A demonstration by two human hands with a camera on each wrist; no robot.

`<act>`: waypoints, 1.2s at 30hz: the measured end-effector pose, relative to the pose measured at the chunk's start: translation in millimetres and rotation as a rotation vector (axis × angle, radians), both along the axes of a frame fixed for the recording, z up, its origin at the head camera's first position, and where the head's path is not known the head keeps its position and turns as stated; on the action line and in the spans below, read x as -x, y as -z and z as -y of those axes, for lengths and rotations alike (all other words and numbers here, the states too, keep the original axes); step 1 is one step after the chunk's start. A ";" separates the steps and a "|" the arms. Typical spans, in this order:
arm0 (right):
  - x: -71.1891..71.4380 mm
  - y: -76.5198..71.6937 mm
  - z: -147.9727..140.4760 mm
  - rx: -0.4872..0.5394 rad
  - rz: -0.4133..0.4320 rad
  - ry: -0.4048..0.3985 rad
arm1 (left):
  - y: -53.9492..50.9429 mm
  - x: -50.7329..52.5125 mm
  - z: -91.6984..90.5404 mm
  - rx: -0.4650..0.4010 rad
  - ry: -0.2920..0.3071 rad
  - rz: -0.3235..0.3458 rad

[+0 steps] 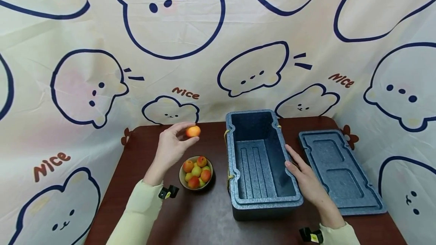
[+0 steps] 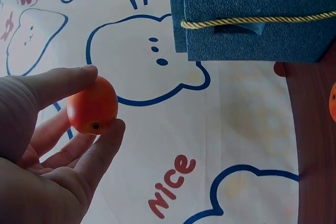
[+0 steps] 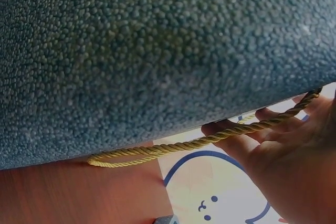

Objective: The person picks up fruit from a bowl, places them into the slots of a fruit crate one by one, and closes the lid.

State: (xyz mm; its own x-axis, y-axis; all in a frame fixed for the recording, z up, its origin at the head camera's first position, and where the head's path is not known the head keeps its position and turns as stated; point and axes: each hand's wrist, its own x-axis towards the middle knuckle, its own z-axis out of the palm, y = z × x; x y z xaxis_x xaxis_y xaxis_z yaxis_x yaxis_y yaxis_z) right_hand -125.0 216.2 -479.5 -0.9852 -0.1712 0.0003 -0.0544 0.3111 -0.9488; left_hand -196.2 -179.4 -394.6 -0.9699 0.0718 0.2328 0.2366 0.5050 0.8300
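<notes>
My left hand (image 1: 170,144) is raised over the back left of the table and pinches a small orange-red fruit (image 1: 193,131) between thumb and fingertips. In the left wrist view that fruit (image 2: 93,106) has a dark spot at one end. Below the hand stands a bowl (image 1: 182,182) of several orange-red and yellow-green fruits (image 1: 196,171). To its right is an uncovered blue-grey foam box (image 1: 265,201). My right hand (image 1: 310,182) touches the box's right rim with fairly straight fingers. In the right wrist view the speckled box wall (image 3: 157,66) hides some fingertips.
The foam lid (image 1: 344,173) lies on the table right of the box. A yellow cord (image 3: 210,139) runs along the box's outer side. The dark brown table (image 1: 190,222) meets a patterned cloth backdrop (image 1: 204,75) at the back and sides.
</notes>
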 end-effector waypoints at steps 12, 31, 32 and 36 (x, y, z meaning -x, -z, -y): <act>0.4 -1.2 1.7 0.006 0.002 -0.008 | -5.5 7.6 -15.8 0.000 0.050 -0.005; 0.5 2.8 2.6 0.000 -0.004 -0.018 | -18.8 22.2 -55.1 0.028 0.172 -0.047; 0.5 2.8 2.4 0.004 -0.006 -0.017 | -19.8 23.1 -56.1 0.031 0.177 -0.049; 1.0 1.8 0.8 0.011 -0.007 -0.011 | -25.0 26.3 -61.2 0.046 0.199 -0.070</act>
State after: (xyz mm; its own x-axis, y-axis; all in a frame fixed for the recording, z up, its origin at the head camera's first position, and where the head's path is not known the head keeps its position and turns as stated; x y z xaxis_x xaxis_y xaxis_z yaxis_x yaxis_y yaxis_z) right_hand -126.0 215.4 -481.3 -0.9833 -0.1817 0.0091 -0.0642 0.2998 -0.9518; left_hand -222.5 -118.2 -369.7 -0.9169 0.2730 0.2911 0.3920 0.4796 0.7850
